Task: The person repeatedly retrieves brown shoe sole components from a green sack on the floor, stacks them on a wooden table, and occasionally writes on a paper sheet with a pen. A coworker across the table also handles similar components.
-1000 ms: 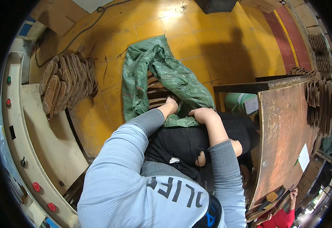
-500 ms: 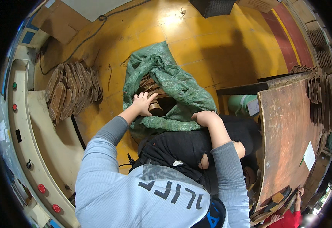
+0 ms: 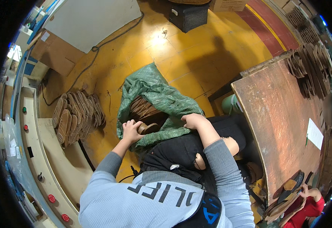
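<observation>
A stack of brown sole-shaped pieces [image 3: 76,119] is seen on the yellow floor [image 3: 181,57], at 9 o'clock from the green sack [image 3: 156,95]. The left hand [image 3: 131,131] is closed around one brown sole piece [image 3: 147,128] at the sack's open mouth — more pieces (dark, ridged) are packed inside at 12 o'clock from it. The right hand [image 3: 192,121] is clamped on the sack's rim, fingers curled over the fabric. At 3 o'clock a worn wooden table [image 3: 280,125] is noted — a white paper sheet [image 3: 315,133] lies on it.
</observation>
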`<action>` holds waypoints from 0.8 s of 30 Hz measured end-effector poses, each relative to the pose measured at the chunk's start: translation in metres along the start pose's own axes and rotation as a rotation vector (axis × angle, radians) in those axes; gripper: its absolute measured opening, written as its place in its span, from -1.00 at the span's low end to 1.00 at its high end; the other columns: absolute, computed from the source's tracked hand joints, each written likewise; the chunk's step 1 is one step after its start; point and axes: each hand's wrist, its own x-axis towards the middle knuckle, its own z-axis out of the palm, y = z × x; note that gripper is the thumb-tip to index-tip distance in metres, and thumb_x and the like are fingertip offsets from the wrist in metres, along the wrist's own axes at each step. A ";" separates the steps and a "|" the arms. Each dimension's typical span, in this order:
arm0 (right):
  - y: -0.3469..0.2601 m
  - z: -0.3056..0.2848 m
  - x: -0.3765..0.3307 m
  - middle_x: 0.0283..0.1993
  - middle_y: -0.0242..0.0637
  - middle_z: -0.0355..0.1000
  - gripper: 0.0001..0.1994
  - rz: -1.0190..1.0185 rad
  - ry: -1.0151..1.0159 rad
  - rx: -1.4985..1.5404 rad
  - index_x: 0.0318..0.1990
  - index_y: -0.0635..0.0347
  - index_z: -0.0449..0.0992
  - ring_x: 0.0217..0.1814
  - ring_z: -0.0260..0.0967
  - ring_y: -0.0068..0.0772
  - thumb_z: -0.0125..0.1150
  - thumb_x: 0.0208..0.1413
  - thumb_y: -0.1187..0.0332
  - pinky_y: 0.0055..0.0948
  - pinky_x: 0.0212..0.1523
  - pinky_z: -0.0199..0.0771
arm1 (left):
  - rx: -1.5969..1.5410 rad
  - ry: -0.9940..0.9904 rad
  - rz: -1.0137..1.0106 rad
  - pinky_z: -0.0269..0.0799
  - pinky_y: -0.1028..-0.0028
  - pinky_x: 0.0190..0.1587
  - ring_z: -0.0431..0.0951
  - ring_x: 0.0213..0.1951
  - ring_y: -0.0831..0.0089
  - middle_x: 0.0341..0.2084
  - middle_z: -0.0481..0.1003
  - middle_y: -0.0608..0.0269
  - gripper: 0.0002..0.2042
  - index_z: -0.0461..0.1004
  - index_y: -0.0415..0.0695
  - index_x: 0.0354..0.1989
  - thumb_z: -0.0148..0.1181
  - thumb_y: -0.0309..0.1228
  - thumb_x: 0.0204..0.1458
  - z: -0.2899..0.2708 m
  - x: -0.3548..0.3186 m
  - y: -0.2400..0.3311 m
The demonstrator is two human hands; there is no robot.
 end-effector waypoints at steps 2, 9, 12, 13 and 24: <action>0.001 0.001 0.001 0.17 -0.20 0.45 -0.46 -0.050 0.046 0.018 0.24 -0.15 0.42 0.24 0.37 -0.10 0.32 0.04 0.20 -0.17 0.21 0.37 | -0.074 0.123 0.002 0.15 0.21 0.06 0.37 -0.09 0.20 -0.28 0.35 0.23 -0.40 0.53 0.11 -0.09 0.49 -0.13 -0.46 -0.037 -0.015 0.007; -0.005 -0.015 -0.012 0.45 0.05 0.03 0.09 -0.221 0.250 0.281 0.49 -0.26 -0.18 0.44 0.06 0.14 0.49 -0.13 0.02 -0.07 0.37 0.19 | -0.222 0.549 0.236 0.14 0.26 0.02 0.36 -0.20 0.24 -0.35 0.40 0.23 -0.48 0.56 -0.07 -0.18 0.51 -0.25 -0.44 -0.202 -0.021 0.078; -0.012 -0.029 -0.033 0.55 0.05 -0.23 0.22 -0.430 0.351 0.611 0.51 -0.17 -0.38 0.53 -0.12 0.10 0.54 -0.13 0.10 -0.09 0.44 0.01 | -0.314 0.714 0.367 0.25 0.30 -0.09 0.40 -0.27 0.25 -0.32 0.42 0.21 -0.51 0.51 -0.17 -0.19 0.49 -0.31 -0.40 -0.280 -0.014 0.105; -0.013 -0.034 -0.044 0.56 0.00 -0.28 0.23 -0.588 0.364 0.817 0.51 -0.18 -0.39 0.54 -0.14 0.05 0.55 -0.14 0.17 -0.07 0.44 0.00 | -0.418 0.747 0.388 0.30 0.33 -0.13 0.43 -0.28 0.28 -0.32 0.43 0.21 -0.51 0.49 -0.19 -0.19 0.49 -0.35 -0.38 -0.303 -0.014 0.115; 0.056 -0.064 -0.242 0.48 -0.28 -0.02 0.10 -1.015 1.196 1.883 0.47 -0.19 -0.06 0.50 -0.04 -0.16 0.52 -0.22 -0.10 -0.05 0.40 0.10 | -1.360 0.375 0.825 0.37 0.38 0.12 0.50 0.00 0.39 -0.05 0.51 0.12 -0.35 0.34 -0.34 0.17 0.39 -0.50 -0.20 -0.363 0.059 0.312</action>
